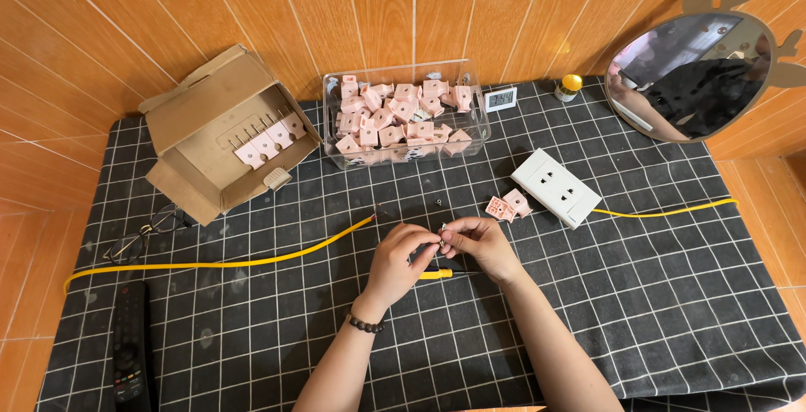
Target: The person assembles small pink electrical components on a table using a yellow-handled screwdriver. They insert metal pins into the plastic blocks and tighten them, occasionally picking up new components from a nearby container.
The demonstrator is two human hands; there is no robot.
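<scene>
Fingers [431, 241] of both the left hand [396, 262] and right hand [480, 246] pinch a tiny metal part [442, 229] above the table [588, 294]; being so small, it could slip loose and vanish among the grid squares.

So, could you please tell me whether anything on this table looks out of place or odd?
Mostly tidy. Two pink parts lie loose beside the white socket block, outside the clear bin. A tiny dark piece sits alone above the hands.
</scene>
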